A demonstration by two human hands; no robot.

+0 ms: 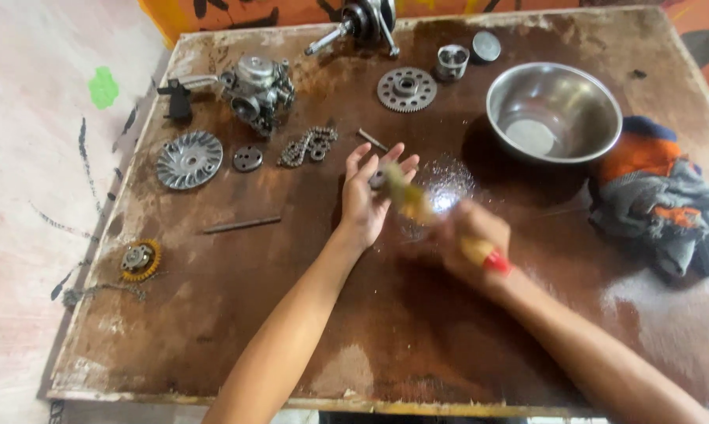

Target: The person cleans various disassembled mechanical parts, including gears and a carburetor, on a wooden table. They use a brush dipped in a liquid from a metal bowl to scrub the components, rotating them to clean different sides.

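My left hand [368,196] is held palm up over the middle of the brown table [307,314], fingers spread, with a small dark metal part [378,180] resting against its fingers. My right hand [470,235], blurred by motion, grips a brush with a yellow and red handle [486,256]. The brush's bristle end [401,192] lies against the part in my left hand. Both forearms reach in from the bottom edge.
A steel bowl [553,111] stands at the back right, with a pile of rags [657,200] beside it. A toothed gear [406,89], piston [452,61], carburettor [258,88], chain [307,146], finned pulley disc [188,159], metal rod [241,225] and small yellow-rimmed part [140,260] lie about.
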